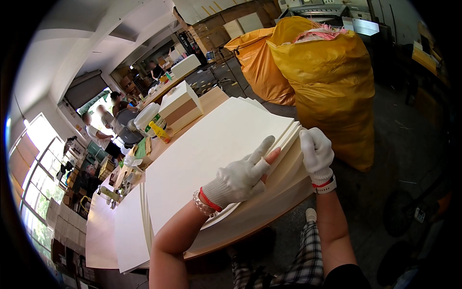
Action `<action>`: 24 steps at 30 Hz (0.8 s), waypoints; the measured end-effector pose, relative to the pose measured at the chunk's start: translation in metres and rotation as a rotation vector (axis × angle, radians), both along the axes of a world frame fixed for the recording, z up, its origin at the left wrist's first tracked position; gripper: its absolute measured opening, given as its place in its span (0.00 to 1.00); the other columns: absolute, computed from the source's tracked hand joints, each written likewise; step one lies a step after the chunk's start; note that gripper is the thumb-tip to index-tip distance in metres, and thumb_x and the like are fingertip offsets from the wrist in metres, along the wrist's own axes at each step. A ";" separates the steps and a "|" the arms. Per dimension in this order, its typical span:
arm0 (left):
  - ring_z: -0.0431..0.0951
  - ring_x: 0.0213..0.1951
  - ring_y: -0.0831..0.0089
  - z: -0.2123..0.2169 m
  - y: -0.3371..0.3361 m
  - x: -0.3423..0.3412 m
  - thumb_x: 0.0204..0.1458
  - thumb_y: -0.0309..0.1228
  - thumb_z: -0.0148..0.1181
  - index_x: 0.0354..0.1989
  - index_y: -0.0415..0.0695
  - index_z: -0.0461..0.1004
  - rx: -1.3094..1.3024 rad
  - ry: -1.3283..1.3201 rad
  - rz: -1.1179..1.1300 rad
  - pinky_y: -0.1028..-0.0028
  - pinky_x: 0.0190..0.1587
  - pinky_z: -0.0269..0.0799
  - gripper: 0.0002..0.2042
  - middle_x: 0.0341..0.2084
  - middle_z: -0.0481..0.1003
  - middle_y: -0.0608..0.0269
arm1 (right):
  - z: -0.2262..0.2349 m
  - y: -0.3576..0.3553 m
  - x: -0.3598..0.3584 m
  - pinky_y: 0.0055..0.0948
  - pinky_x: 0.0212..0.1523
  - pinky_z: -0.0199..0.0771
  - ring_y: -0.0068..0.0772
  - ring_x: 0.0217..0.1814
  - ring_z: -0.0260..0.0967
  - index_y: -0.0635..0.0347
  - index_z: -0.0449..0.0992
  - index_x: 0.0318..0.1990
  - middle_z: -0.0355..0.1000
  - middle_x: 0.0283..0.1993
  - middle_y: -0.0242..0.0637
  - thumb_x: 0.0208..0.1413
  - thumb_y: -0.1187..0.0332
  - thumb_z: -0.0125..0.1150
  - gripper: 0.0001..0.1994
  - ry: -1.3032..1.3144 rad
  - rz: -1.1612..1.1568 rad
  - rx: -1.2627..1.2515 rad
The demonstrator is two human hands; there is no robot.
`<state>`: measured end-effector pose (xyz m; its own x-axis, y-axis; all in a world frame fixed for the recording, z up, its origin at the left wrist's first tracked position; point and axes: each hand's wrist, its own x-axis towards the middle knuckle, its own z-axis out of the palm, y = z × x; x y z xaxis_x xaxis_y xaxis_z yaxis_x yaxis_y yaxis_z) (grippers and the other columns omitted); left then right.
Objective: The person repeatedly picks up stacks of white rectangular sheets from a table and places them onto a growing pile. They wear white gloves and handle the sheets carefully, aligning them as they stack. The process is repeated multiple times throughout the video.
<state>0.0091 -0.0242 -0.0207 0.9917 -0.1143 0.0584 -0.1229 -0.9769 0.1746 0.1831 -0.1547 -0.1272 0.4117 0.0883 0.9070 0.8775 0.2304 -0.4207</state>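
Observation:
A thick stack of large white paper sheets (207, 144) lies on the wooden table, its layers slightly fanned along the right edge. My left hand (240, 176), in a white knit glove with some bare fingertips, rests on the stack near that edge. Its fingers are stretched out and hold nothing. At the stack's right corner my right hand (316, 151), also gloved in white, is closed in a fist against the sheet edges. Its fingertips are turned away, but it appears to pinch the corner of the sheets. More white sheets (129, 226) lie to the left.
Two large sacks, one orange (262, 65) and one yellow (332, 91) with pink-white scraps on top, stand beyond the table. A white box-like block (180, 106), a yellow bottle (159, 131) and a white tub (148, 117) sit farther along the table (211, 98). Several people stand at the back left.

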 end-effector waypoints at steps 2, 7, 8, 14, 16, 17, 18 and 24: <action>0.81 0.43 0.61 -0.008 0.006 0.000 0.43 0.23 0.59 0.53 0.52 0.75 -0.010 -0.050 -0.063 0.68 0.44 0.76 0.25 0.69 0.55 0.46 | -0.001 0.000 0.001 0.32 0.24 0.64 0.39 0.19 0.59 0.71 0.71 0.37 0.60 0.20 0.40 0.55 0.79 0.54 0.04 -0.076 -0.056 0.019; 0.80 0.41 0.60 -0.010 0.004 0.003 0.43 0.26 0.65 0.51 0.50 0.75 -0.001 -0.107 -0.048 0.68 0.42 0.76 0.22 0.67 0.57 0.45 | -0.003 0.001 0.003 0.30 0.21 0.62 0.38 0.20 0.60 0.72 0.71 0.38 0.60 0.21 0.40 0.53 0.81 0.54 0.05 -0.190 -0.185 0.015; 0.80 0.40 0.59 -0.012 0.002 0.001 0.43 0.27 0.67 0.50 0.49 0.75 0.042 -0.182 -0.045 0.68 0.42 0.76 0.21 0.67 0.58 0.45 | -0.004 0.001 0.002 0.30 0.21 0.62 0.38 0.20 0.60 0.72 0.71 0.39 0.60 0.21 0.40 0.53 0.82 0.54 0.06 -0.172 -0.163 0.007; 0.81 0.41 0.54 -0.004 -0.005 0.002 0.42 0.30 0.70 0.37 0.45 0.74 -0.042 -0.073 0.046 0.68 0.41 0.77 0.14 0.68 0.55 0.42 | -0.005 0.001 0.005 0.30 0.21 0.62 0.37 0.19 0.60 0.72 0.71 0.38 0.60 0.20 0.38 0.53 0.82 0.55 0.06 -0.221 -0.191 0.041; 0.81 0.41 0.54 -0.008 0.002 0.002 0.42 0.27 0.67 0.33 0.43 0.71 -0.108 -0.106 -0.019 0.67 0.41 0.78 0.11 0.69 0.54 0.41 | -0.002 0.001 0.003 0.31 0.22 0.63 0.37 0.20 0.60 0.72 0.72 0.38 0.60 0.20 0.39 0.54 0.81 0.55 0.04 -0.248 -0.213 0.043; 0.82 0.40 0.54 -0.010 0.006 0.002 0.42 0.25 0.66 0.31 0.42 0.70 -0.143 -0.122 -0.057 0.67 0.40 0.78 0.10 0.69 0.53 0.40 | -0.002 0.001 0.002 0.31 0.23 0.64 0.37 0.20 0.60 0.72 0.72 0.37 0.60 0.20 0.39 0.55 0.81 0.55 0.04 -0.261 -0.229 0.041; 0.81 0.41 0.55 -0.011 0.007 0.001 0.43 0.24 0.65 0.29 0.42 0.68 -0.097 -0.119 -0.054 0.68 0.41 0.78 0.10 0.69 0.53 0.41 | -0.002 0.000 0.001 0.31 0.24 0.65 0.37 0.20 0.60 0.71 0.72 0.37 0.60 0.20 0.39 0.55 0.81 0.54 0.03 -0.145 -0.129 0.032; 0.80 0.45 0.57 -0.008 0.008 0.004 0.43 0.21 0.60 0.37 0.45 0.73 -0.027 -0.051 -0.128 0.69 0.43 0.77 0.12 0.69 0.56 0.48 | -0.002 -0.001 0.001 0.32 0.26 0.67 0.39 0.21 0.61 0.71 0.73 0.34 0.59 0.19 0.40 0.57 0.78 0.54 0.03 -0.064 -0.040 0.043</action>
<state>0.0135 -0.0166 -0.0291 0.9649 -0.2370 0.1133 -0.2552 -0.9478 0.1912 0.1843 -0.1558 -0.1289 0.3550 0.0334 0.9343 0.9112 0.2113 -0.3537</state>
